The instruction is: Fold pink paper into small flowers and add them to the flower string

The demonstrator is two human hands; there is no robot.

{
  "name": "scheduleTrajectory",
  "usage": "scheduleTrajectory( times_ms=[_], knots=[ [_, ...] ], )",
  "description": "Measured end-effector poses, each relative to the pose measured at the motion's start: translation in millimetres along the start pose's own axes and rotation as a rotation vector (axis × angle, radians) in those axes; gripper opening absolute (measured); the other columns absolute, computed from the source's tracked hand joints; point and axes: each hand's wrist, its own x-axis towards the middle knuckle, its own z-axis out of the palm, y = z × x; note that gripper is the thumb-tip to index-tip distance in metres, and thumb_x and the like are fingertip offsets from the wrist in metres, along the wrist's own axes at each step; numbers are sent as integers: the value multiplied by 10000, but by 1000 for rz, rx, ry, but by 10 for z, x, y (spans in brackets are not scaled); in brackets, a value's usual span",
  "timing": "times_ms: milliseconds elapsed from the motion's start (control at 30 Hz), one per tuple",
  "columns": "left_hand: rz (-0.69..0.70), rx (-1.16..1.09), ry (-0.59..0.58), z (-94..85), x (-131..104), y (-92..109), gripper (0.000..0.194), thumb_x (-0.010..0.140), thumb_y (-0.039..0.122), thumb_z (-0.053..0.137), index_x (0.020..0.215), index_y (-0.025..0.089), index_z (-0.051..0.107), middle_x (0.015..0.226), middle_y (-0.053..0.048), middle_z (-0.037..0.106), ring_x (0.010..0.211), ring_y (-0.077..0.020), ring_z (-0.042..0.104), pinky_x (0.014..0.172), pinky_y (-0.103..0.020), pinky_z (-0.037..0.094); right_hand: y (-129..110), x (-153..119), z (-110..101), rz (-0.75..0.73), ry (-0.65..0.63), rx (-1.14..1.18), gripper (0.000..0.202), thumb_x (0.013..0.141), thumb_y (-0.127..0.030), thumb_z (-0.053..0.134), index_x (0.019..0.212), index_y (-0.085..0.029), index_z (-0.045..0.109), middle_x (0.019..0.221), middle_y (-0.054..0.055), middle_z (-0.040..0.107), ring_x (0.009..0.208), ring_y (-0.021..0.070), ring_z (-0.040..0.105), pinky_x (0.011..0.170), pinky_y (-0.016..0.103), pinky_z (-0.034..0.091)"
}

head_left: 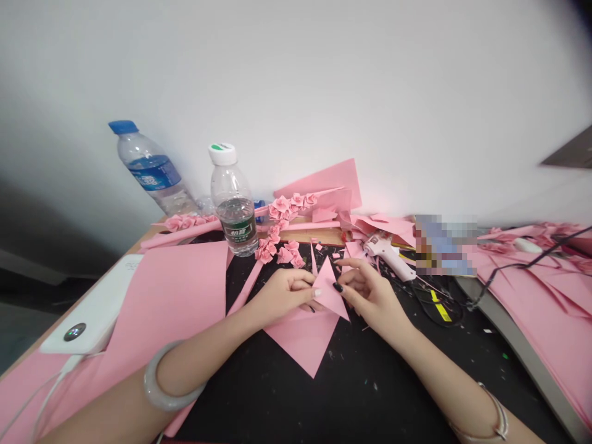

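Head cam: L hand (277, 297) pinches a folded pink triangle (329, 291) btwn thumb & fingers, prob. to steady it, tip up, over the mat (370, 388). R hand (382, 299) is at its R edge, thumb & forefinger curled w/ a small gap; can't tell if they touch it. A pink sheet (312, 354) lies flat just below, partly under L hand. Big sheets (185, 287) sit to the L, prob. for easy reach. White-cap bottle (234, 216) stands upright behind L hand, blue-cap bottle (152, 176) tilts by the wall (333, 80), prob. set back to save room; both capped, clear plastic, water level too unclear to tell. Glue gun (391, 256) lies beyond R hand, paper roses (291, 206) behind the triangle
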Motion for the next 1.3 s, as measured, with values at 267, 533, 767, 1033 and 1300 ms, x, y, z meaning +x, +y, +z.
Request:
scheduleTrajectory(
  times_ms=[267, 533, 767, 1033, 1300],
  knots=[
    [50, -121, -26, -3, 5, -33, 415, 718, 284, 616, 1071, 89, 517, 790, -97, 684, 723, -211, 664, 722, -346, 511, -7, -14, 20, -194, -95, -337, 637, 748, -320, 598, 1326, -227, 344, 1114, 102, 507, 759, 172, 531, 565, 264, 463],
    [66, -61, -36, -6, -3, -8, 393, 758, 275, 581, 1108, 108, 514, 819, -98, 682, 726, -197, 667, 694, -309, 527, -26, -9, 13, -196, -130, -373, 450, 842, -273, 465, 1283, -197, 419, 894, 75, 566, 744, 172, 526, 663, 296, 447],
    [45, -107, -34, 2, -3, -24, 370, 761, 339, 571, 1049, 112, 524, 823, -113, 677, 757, -227, 665, 700, -351, 529, -22, 4, 11, -153, -41, -288, 281, 882, -277, 376, 996, -180, 614, 635, 26, 530, 591, 149, 490, 572, 258, 390],
    [68, -63, -9, 12, 13, -51, 424, 688, 256, 649, 1070, 120, 524, 864, -91, 665, 760, -186, 635, 665, -293, 507, 19, -13, 58, 119, 54, -9, 234, 823, -367, 467, 668, -192, 467, 453, -48, 422, 386, 91, 375, 386, 214, 287],
    [145, 19, 7, -1, 20, -57, 219, 758, 217, 548, 933, 90, 585, 836, -64, 634, 771, -162, 593, 673, -251, 458, 1, -16, 80, 126, -110, 96, 165, 811, -285, 476, 956, -206, 467, 561, -31, 551, 473, 131, 547, 458, 236, 430]
  ],
)
